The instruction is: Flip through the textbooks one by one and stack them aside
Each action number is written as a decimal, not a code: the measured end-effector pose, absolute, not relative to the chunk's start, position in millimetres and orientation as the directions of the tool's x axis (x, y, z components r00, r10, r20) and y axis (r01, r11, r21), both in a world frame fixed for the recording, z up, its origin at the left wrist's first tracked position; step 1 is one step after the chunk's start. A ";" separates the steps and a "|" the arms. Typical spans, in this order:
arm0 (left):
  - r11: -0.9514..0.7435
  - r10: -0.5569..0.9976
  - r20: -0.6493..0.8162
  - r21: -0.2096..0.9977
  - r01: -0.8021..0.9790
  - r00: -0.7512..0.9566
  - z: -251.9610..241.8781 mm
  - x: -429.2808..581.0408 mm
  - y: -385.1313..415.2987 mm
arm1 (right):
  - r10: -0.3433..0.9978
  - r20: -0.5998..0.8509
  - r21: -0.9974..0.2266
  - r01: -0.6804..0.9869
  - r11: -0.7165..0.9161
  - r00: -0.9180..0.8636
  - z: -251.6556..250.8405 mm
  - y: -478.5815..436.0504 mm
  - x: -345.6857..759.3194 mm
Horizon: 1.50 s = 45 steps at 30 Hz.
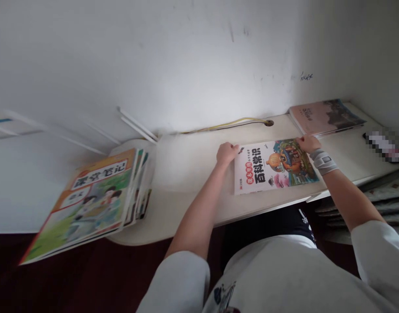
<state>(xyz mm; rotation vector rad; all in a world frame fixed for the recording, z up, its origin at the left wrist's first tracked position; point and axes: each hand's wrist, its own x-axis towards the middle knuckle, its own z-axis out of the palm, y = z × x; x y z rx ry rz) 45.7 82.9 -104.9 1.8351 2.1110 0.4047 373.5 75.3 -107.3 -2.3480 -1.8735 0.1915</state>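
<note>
- Picture book: lies flat, cover up, on the white desk, near the front edge, directly before the person.
- Left hand: rests at the book's far left corner, touching it. The fingers are curled in together; whether they pinch the cover cannot be told.
- Right hand: sits on the book's far right corner, fingers bent over the edge. A clamped hold cannot be confirmed from this angle. A grey wristband wraps the wrist.
- Stack of books: lies on the desk's rounded left end, tilted and overhanging the edge, well apart from both hands.
- Pink book: lies flat at the far right, by the wall, near the right hand but apart from it.
- Yellow cable: runs along the back of the desk into a round hole.
</note>
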 end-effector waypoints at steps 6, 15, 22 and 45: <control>0.112 0.992 -0.001 0.486 0.867 -0.128 -115.0 52.2 94.2 | 0.963 0.070 -0.230 0.944 -0.238 0.260 -113.4 82.4 362.7; 0.061 0.987 0.107 0.435 0.898 -0.119 -117.9 52.5 87.2 | 0.967 0.115 -0.248 0.950 -0.192 0.226 -116.7 94.4 351.0; 0.100 0.988 0.078 0.358 0.928 -0.137 -113.7 48.8 85.3 | 0.971 0.210 -0.181 0.980 -0.078 0.117 -129.3 105.7 342.9; -0.122 0.992 -0.010 0.176 0.977 0.126 -127.0 136.3 17.9 | 0.937 0.296 -0.061 0.976 0.211 -0.184 -96.2 77.5 295.1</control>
